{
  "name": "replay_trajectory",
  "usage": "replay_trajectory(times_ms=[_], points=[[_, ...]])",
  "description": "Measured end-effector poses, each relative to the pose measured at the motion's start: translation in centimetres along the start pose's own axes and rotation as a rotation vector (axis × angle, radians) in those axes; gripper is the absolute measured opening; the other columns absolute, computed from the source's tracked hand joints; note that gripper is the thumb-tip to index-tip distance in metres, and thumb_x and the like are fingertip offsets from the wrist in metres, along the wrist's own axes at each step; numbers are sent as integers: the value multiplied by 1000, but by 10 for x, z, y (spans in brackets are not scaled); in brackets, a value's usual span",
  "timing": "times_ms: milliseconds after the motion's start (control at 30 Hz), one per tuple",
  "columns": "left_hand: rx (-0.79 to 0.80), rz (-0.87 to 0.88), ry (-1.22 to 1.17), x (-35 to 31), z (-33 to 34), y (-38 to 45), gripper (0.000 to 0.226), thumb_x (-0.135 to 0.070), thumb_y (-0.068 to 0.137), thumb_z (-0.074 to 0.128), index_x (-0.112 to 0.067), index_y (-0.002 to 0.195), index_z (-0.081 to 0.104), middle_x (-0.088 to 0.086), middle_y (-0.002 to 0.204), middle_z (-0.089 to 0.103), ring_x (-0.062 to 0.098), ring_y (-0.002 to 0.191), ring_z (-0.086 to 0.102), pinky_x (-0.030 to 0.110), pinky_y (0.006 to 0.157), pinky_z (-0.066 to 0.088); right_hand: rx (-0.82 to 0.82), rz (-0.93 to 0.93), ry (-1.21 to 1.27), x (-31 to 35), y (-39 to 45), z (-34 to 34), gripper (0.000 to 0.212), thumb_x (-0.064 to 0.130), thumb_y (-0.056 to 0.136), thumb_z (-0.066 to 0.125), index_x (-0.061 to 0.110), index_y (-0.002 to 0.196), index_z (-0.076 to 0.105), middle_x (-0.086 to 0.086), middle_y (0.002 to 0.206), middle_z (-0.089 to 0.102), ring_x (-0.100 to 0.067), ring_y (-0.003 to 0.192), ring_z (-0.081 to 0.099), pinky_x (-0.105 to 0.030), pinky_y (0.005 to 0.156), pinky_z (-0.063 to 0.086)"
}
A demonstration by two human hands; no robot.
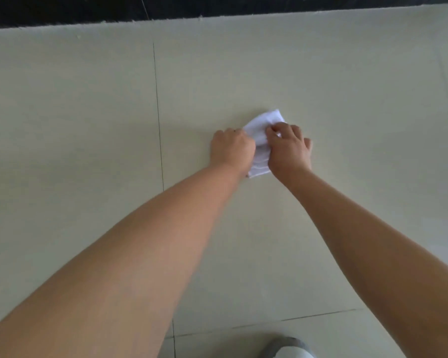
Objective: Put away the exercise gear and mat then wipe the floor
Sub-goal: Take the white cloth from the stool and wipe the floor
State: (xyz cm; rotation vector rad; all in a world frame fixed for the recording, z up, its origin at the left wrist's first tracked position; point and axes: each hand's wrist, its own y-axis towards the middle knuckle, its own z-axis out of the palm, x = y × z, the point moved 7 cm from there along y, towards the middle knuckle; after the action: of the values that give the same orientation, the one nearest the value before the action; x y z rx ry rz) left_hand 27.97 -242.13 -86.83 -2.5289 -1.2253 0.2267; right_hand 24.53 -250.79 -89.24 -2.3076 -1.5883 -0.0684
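Observation:
A white folded cloth [263, 130] lies pressed on the pale beige tiled floor [88, 112], a little right of the middle of the view. My left hand [232, 148] grips its left side with curled fingers. My right hand [289, 148] holds its right side, fingers bent over the top of the fabric. Both bare forearms reach forward from the bottom of the frame. The lower middle of the cloth shows between the two hands; the rest is hidden under them. No exercise gear or mat is in sight.
A dark band [217, 6], a black wall base or step, runs along the far edge of the floor. Thin tile joints [158, 112] cross the floor on the left and near the bottom. A grey and white shoe tip [289, 348] shows at the bottom edge.

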Motion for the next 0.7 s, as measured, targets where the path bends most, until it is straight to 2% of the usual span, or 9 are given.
replay_trajectory(times_ms=[100,200,267,333,433,533,600,667,700], points=[[-28,-100,22,68,13,-19,27,-3,89,47,-1,109,64,16,114,63,36,109,59,39,85,47,82,-139,10,67,11,11,49,11,94,40,20,142,37,3,152,27,-20,140,22,-36,102,27],[-118,-24,62,119,24,-60,6,3,61,69,2,66,67,19,68,65,37,63,65,33,50,50,151,-229,55,122,-9,37,47,12,94,41,17,140,36,3,153,25,-19,141,19,-37,101,25],[-74,86,90,136,41,-89,7,-2,56,58,-2,49,59,16,51,57,33,44,60,29,38,46,137,-285,52,143,-38,57,48,11,88,49,14,136,44,2,148,36,-21,136,29,-35,95,23],[-31,162,101,140,62,-116,22,-9,59,42,-4,47,59,14,51,57,30,43,59,27,39,45,81,-320,19,148,-74,67,47,10,67,61,14,114,65,1,123,61,-23,114,47,-33,80,23],[-92,274,57,112,75,-142,28,-10,63,41,-7,52,67,12,59,64,27,51,65,25,47,50,74,-268,-7,116,-120,73,40,14,61,51,18,94,72,5,101,70,-19,92,42,-32,70,23],[-152,373,-16,52,68,-122,30,-10,63,42,-9,54,70,9,60,67,23,55,68,22,50,54,-18,-124,-23,52,-130,53,33,28,75,47,19,93,73,4,102,71,-18,92,43,-34,75,32],[-137,373,-69,11,59,-79,31,-10,60,40,-9,50,69,7,55,66,22,51,66,19,49,52,-59,12,-59,9,-110,32,33,27,80,49,14,100,72,0,111,70,-20,99,44,-39,78,41],[-118,299,-116,-18,35,-32,37,-11,58,35,-5,47,70,5,53,66,21,50,66,17,49,49,-37,146,-48,-28,-73,16,34,16,90,52,12,123,62,-1,134,56,-24,119,42,-41,88,32],[-125,235,-105,-26,22,-13,40,-10,62,35,-3,55,74,6,62,70,21,59,68,18,57,51,-9,177,-45,-40,-51,11,40,14,94,48,13,133,52,1,145,45,-24,129,36,-39,92,26]])
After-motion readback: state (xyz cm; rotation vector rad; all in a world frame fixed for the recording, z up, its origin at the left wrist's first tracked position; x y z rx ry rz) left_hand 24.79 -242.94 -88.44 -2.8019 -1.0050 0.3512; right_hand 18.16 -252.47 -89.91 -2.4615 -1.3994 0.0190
